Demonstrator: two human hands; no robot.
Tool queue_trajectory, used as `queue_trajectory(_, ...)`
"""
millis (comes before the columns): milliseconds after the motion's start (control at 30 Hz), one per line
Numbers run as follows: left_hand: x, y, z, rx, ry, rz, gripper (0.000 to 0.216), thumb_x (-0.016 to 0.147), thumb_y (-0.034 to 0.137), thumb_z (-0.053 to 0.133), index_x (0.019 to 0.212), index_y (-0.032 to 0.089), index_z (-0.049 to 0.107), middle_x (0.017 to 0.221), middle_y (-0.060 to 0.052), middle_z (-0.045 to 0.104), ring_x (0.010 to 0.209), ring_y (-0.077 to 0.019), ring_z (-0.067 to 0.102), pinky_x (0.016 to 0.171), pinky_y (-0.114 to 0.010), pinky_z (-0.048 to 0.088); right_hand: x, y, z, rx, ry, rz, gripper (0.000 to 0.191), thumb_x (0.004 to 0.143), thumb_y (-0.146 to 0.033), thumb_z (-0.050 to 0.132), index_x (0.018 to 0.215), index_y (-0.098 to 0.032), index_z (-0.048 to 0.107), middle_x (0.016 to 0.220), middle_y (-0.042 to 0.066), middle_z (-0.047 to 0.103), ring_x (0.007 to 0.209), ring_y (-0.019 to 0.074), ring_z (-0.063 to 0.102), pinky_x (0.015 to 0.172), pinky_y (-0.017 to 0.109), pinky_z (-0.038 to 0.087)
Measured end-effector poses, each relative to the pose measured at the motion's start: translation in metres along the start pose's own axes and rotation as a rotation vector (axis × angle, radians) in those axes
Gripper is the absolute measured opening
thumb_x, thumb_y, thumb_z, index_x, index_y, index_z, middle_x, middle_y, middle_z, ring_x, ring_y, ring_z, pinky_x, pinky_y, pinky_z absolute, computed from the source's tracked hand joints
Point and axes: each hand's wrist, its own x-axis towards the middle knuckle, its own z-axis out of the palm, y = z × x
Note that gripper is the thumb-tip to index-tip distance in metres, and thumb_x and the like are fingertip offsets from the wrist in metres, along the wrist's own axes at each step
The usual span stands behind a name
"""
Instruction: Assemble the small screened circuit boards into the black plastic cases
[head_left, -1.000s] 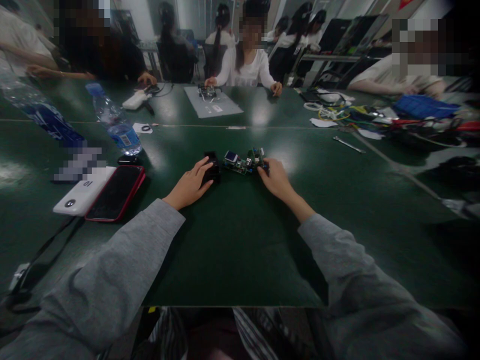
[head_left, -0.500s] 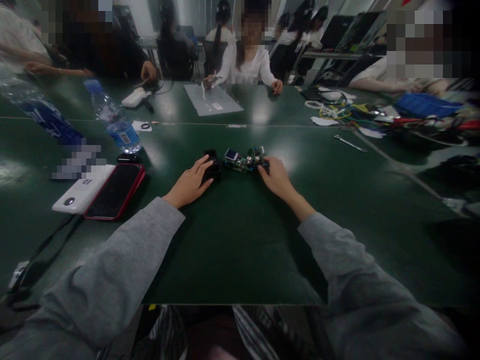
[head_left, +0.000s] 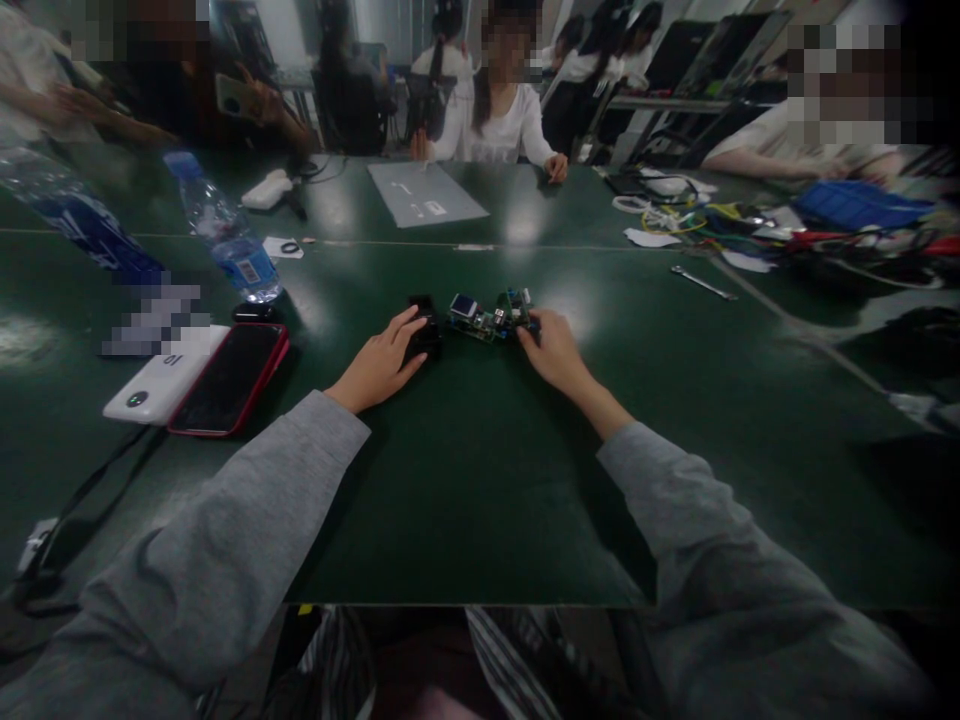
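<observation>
A small green circuit board [head_left: 486,316] with a tiny screen lies on the dark green table [head_left: 465,470] in front of me. A black block [head_left: 424,333] sits at its left end. My left hand [head_left: 381,362] lies over the black block, fingers curved on top of it. My right hand [head_left: 551,351] is at the board's right end, fingertips pinched on that edge. Grey sleeves cover both my arms.
A red-cased phone [head_left: 229,379] and a white power bank [head_left: 160,378] lie at the left, beside two water bottles [head_left: 225,243]. A grey mat [head_left: 427,198] is across the table by a seated person in white. Tangled wires [head_left: 682,222], a wrench [head_left: 702,283] and a blue tray [head_left: 855,207] are at the right.
My hands and the board stay put. Across the table, the person in white has lifted the small device off the grey mat, and the view has shifted slightly.
</observation>
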Motion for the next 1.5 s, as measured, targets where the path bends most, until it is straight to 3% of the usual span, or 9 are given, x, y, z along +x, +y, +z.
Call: queue_trajectory(1500, 0.0000, -0.0014, 0.0019, 0.014, 0.001, -0.001, 0.057, 0.098, 0.034, 0.051, 0.149, 0.021, 0.028, 0.158, -0.019, 0.029, 0.136, -0.0349, 0.047, 0.103, -0.052, 0.049, 0.0010, 0.0029, 0.0035, -0.007, 0.005, -0.015, 0.040, 0.088, -0.032, 0.047, 0.122, -0.014, 0.056, 0.116, 0.019, 0.060, 0.107, 0.0348, 0.053, 0.095, 0.055, 0.045)
